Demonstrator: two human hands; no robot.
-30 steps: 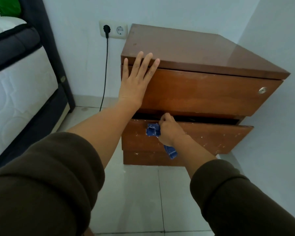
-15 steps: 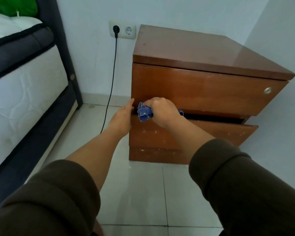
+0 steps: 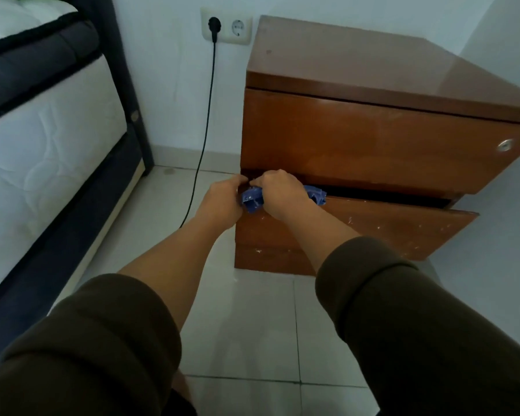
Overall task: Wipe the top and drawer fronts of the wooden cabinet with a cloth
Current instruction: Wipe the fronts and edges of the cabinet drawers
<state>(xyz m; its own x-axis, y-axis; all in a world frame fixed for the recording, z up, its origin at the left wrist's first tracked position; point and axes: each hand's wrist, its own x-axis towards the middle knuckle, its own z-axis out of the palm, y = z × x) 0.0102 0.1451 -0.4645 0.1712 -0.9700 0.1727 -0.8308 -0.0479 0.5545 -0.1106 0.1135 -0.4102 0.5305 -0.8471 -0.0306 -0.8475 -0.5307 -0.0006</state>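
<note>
Left hand [image 3: 222,202], bare below a pushed-up dark olive sleeve [image 3: 81,349], at the left front corner of the brown wooden two-drawer cabinet [image 3: 373,139], fingers curled toward the gap between the drawers; whether gripping the drawer edge or the cloth, cannot tell, fingertips hidden. Just beside it, touching at the knuckles, right hand [image 3: 282,196], fist closed round a crumpled blue cloth [image 3: 252,201], one bunch of cloth poking out on the left of the fist, another end showing on the right against the dark gap. Cloth pressed along the top edge of the scuffed lower drawer front [image 3: 373,232], which stands slightly pulled out and skewed. Upper drawer front [image 3: 357,145] flush, with one small round silver lock [image 3: 505,144] near its right end. Glossy cabinet top [image 3: 373,64] bare.

Counted, left to right: one white quilted mattress [image 3: 42,139] on one dark bed frame [image 3: 42,250]; one white double wall socket [image 3: 226,26] with one black plug and cable [image 3: 206,124] hanging to the pale tiled floor [image 3: 252,325]; one cabinet, two drawers; two hands, two sleeves, one cloth.
</note>
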